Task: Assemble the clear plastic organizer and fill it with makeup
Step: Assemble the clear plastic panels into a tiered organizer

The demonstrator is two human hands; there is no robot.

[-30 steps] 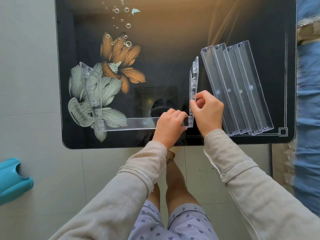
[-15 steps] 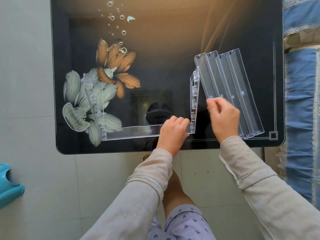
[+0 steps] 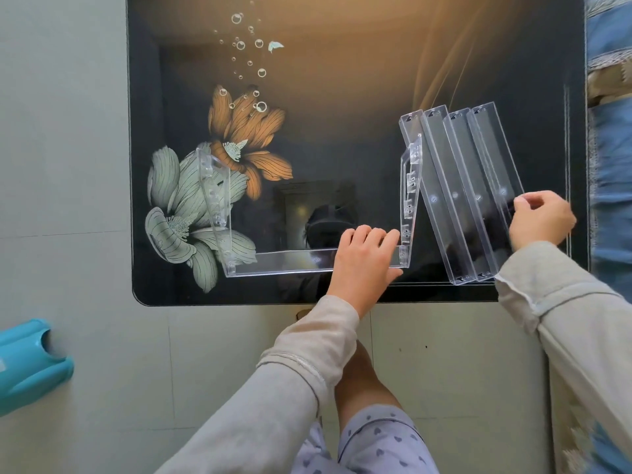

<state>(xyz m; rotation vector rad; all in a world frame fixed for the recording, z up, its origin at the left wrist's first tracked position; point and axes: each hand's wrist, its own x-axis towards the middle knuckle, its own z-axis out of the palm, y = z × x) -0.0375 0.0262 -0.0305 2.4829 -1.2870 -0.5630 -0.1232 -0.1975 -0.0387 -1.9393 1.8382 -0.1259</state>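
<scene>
A clear plastic organizer frame [image 3: 284, 260] stands on the black glass table [image 3: 342, 80]: a front strip joins an upright left side panel [image 3: 213, 196] and an upright right side panel [image 3: 410, 196]. My left hand [image 3: 366, 258] rests flat on the front strip at its right corner, holding it down. Several clear plastic trays [image 3: 461, 200] lie side by side to the right of the frame. My right hand [image 3: 540, 220] is at the rightmost tray's edge, thumb and fingers pinched at it; whether it grips is unclear. No makeup is in view.
The table has flower prints at the left and a glossy top that reflects me. A turquoise plastic object [image 3: 27, 364] lies on the tiled floor at lower left. A blue patterned fabric [image 3: 608, 131] runs along the right edge. My knees are below the table's front edge.
My right hand let go of the right side panel and moved right across the trays to the rightmost one. My left hand stayed on the front strip.
</scene>
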